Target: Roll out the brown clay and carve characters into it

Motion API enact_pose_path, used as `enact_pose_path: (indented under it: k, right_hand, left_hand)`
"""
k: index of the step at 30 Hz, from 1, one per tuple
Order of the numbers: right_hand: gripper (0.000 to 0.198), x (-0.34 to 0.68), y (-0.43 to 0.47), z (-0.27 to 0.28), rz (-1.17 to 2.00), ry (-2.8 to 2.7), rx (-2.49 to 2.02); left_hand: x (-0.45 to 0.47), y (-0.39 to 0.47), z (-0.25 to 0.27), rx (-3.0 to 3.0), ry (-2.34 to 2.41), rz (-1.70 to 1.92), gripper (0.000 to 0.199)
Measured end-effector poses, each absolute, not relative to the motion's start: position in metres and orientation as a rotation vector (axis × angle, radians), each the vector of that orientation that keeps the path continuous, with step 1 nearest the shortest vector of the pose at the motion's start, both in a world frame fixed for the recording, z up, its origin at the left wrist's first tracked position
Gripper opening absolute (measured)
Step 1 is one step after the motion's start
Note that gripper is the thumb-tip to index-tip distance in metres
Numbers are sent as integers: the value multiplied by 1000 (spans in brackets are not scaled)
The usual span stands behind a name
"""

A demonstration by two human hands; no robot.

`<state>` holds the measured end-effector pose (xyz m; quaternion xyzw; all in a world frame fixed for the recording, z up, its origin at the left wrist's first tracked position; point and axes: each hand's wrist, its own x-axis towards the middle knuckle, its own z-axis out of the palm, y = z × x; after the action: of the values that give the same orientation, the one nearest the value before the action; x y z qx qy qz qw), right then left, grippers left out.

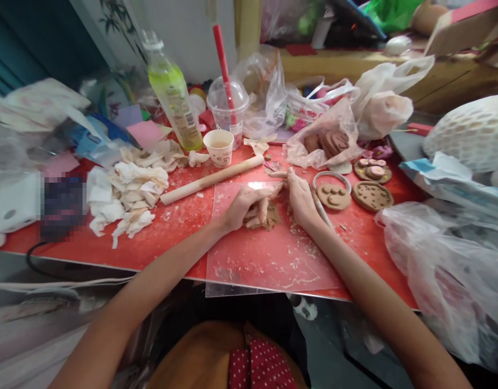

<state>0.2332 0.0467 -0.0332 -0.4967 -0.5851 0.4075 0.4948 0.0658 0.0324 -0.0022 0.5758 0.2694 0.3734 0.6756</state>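
Note:
My left hand (248,208) is over a rough lump of brown clay (271,217) on a clear plastic sheet (233,259), its fingers curled down against the clay. Its thumb side reaches toward my right hand (300,197), and the fingertips of both come close together; whether a small bit lies between them I cannot make out. The right hand is edge-on beside the lump, fingers stretched out to the left. Just right of it lie a slim stick-like tool (322,209), a ring (332,174) and a clay disc with curved marks (333,196).
A wooden rolling pin (212,179) lies behind my left hand. Behind it stand a paper cup (219,148), a plastic cup with red straw (228,108) and a green drink bottle (174,97). Crumpled tissues (127,189) lie left; decorated clay discs (372,195) and bagged clay (334,143) right.

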Motion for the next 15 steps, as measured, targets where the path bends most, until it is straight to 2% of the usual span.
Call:
enact_pose_path:
  k: [3, 5, 8, 12, 15]
  right_hand:
    - [64, 232, 45, -31, 1000, -1440, -1191]
    - [63, 231, 45, -31, 1007, -1445, -1174]
    - [62, 230, 46, -33, 1020, -1426, -1148]
    - [58, 231, 51, -39, 1010, -1362, -1138]
    - [55, 231, 53, -42, 996, -1326, -1151]
  left_hand:
    - [53, 46, 20, 1279, 606, 1047, 62]
    - [52, 54, 30, 1374, 695, 1159, 57]
    - [63, 59, 24, 1585, 862, 1126, 49]
    - [77, 58, -2, 1812, 978, 1050, 17]
    - [75, 59, -10, 2018, 1035, 1002, 26]
